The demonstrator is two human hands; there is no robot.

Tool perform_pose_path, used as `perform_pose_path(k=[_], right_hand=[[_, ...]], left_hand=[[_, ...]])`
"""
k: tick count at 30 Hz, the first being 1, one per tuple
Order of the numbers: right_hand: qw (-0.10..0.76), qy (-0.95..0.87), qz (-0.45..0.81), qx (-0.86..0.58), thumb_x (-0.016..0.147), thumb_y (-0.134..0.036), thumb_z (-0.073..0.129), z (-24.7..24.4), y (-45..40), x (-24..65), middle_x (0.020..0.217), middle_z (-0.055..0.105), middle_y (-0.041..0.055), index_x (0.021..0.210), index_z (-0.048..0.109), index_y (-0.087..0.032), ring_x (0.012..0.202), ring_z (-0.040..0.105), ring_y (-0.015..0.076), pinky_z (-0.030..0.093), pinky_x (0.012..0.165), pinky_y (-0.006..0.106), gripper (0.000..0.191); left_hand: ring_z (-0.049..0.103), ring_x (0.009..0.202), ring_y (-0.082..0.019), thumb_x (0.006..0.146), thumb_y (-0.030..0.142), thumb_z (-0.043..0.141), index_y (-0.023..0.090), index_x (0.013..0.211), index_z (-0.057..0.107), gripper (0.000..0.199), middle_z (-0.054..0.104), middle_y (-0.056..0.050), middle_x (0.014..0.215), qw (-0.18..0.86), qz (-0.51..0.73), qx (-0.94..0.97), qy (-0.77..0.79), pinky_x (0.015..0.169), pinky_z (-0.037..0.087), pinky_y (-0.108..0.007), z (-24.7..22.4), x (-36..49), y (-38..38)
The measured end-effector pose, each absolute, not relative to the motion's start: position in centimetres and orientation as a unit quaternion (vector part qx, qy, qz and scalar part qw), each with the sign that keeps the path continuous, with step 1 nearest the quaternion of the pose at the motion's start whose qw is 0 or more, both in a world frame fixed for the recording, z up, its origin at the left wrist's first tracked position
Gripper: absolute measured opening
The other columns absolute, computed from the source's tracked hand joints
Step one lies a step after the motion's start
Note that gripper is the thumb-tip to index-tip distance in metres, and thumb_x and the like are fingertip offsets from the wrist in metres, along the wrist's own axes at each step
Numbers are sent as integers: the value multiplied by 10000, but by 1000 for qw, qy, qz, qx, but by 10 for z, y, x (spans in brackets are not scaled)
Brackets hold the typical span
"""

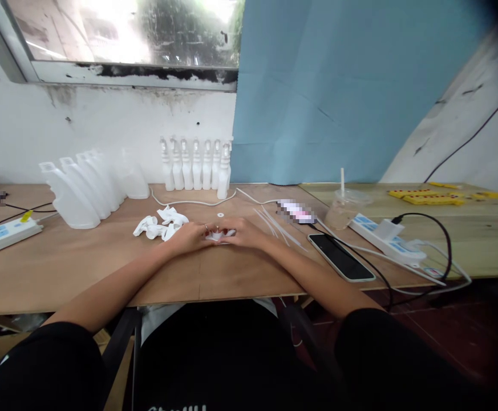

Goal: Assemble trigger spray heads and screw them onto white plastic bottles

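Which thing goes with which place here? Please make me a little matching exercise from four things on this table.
Things:
1. White piece
2. Loose white pieces
3. Slim white bottles
4. Plastic cup

Places or states:
A. Standing upright near the wall
B. Held between the left hand and right hand
C. Has a straw sticking up
D. Heaped just left of the left hand

Pairs: 1-B, 2-D, 3-A, 4-C

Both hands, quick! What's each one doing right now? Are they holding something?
Left hand: closed, fingers on one side of a small white plastic piece.
Right hand: closed, holding the same piece's other side.
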State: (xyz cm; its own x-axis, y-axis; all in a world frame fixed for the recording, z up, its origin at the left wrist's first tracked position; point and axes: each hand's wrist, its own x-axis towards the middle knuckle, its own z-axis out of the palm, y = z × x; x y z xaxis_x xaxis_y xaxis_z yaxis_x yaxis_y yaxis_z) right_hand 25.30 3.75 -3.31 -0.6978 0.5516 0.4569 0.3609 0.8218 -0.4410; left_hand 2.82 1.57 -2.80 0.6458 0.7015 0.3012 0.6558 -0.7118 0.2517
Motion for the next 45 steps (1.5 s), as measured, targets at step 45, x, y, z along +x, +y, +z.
perform_pose_path(k=[45], right_hand=[[88,-748,-8,-658,704,-102,636,-24,95,344,911,704,156,937,682,-143,857,641,258,395,687,273,242]], left_hand=[[592,670,-171,829,418,645,200,1145,581,390,624,-12,782,150,232,892,359,640,418,-264,-39,38,20]])
